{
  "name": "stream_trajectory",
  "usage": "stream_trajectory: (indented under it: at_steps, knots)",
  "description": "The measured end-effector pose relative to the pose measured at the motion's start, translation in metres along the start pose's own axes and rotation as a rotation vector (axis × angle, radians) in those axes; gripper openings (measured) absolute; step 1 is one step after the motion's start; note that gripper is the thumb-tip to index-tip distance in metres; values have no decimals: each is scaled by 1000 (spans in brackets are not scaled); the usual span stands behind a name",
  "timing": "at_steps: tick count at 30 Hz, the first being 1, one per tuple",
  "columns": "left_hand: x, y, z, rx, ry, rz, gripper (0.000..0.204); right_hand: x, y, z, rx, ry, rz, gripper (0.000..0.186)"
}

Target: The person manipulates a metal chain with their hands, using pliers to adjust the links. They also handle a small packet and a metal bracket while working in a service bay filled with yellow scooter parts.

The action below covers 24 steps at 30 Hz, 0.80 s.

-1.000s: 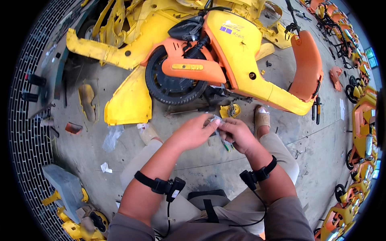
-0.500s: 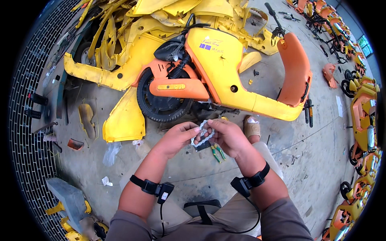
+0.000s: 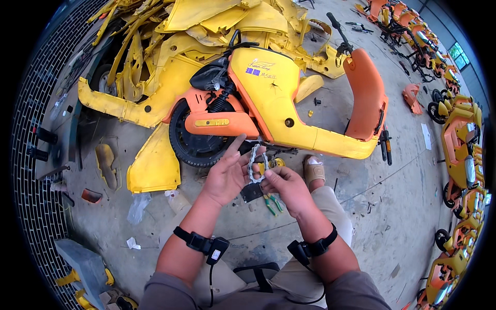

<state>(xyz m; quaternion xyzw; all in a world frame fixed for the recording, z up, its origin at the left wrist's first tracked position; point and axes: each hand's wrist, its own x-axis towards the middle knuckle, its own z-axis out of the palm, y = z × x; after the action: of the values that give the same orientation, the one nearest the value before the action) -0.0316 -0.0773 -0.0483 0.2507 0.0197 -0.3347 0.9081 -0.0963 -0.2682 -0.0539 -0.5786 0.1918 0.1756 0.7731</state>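
Between my two hands is a silver ring with a wavy edge (image 3: 251, 169), like a small brake disc or a chain loop; which of these I cannot tell. My right hand (image 3: 290, 190) pinches its lower right side between thumb and fingers. My left hand (image 3: 227, 176) is beside the ring's left side with its fingers spread; some fingers lie behind the ring, and whether they touch it is unclear. Below, green-handled pliers (image 3: 272, 204) lie on the floor next to a dark flat piece (image 3: 252, 192).
A yellow and orange scooter (image 3: 268, 98) lies on its side ahead, its rear wheel (image 3: 199, 137) facing me. Behind it rises a pile of yellow body panels (image 3: 206, 31). Scooters (image 3: 460, 139) line the right side. A clear plastic bag (image 3: 139, 206) lies at the left.
My left hand has let go its pinch and spread its fingers. The ring has turned more upright, with my right hand holding its lower side. The whole view has shifted slightly.
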Motion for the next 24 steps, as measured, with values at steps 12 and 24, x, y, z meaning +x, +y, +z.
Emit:
stream_trajectory:
  at_steps: [12,24]
  knots:
    - [-6,-4,-9,238,70,-8,79,33,12,15,-353,107,-280,29]
    - [-1,-30,-14,889,102,50,65,19,15,10,-713,311,-682,21]
